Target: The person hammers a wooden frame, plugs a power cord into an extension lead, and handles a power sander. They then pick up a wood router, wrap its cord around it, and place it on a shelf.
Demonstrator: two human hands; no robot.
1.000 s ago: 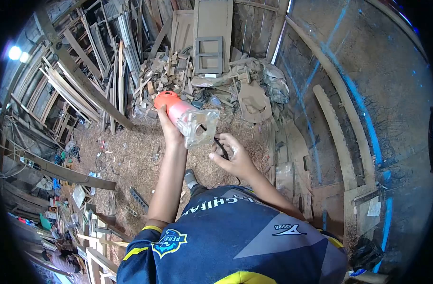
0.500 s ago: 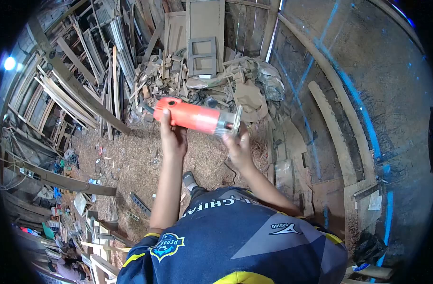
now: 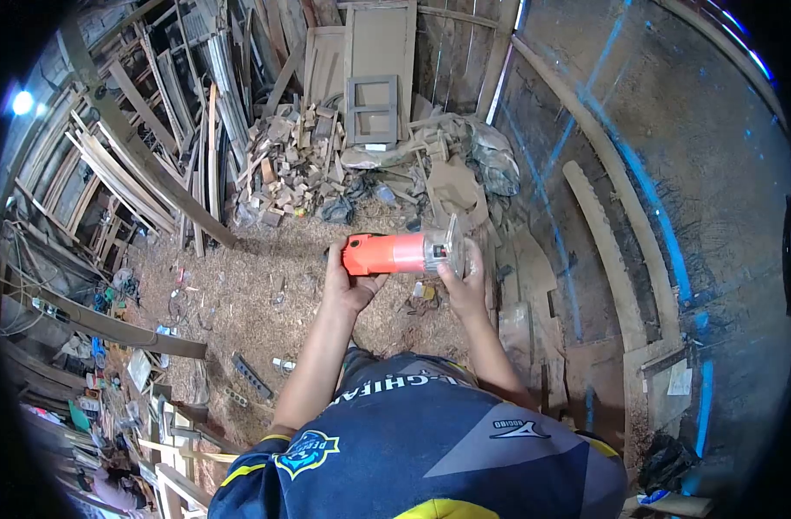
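Note:
A red power tool (image 3: 382,254) with a clear guard and a flat metal base at its right end is held level in front of my body. My left hand (image 3: 349,285) wraps round its rear end at the left, with the thumb on the side of the body. My right hand (image 3: 464,281) grips the clear guard and base end, thumb in front. Below both hands the floor (image 3: 240,294) is covered in wood shavings.
Wood offcuts (image 3: 296,160) are heaped ahead near a small frame (image 3: 372,109) and leaning panels. Long boards (image 3: 123,177) stand at the left beside a slanting beam (image 3: 157,186). Curved wood (image 3: 605,246) leans at the right wall. A power strip (image 3: 252,374) lies on the floor.
Both hands have brought the tool down closer to my body and slightly right. It was tilted and is now level, and its cord no longer shows clearly.

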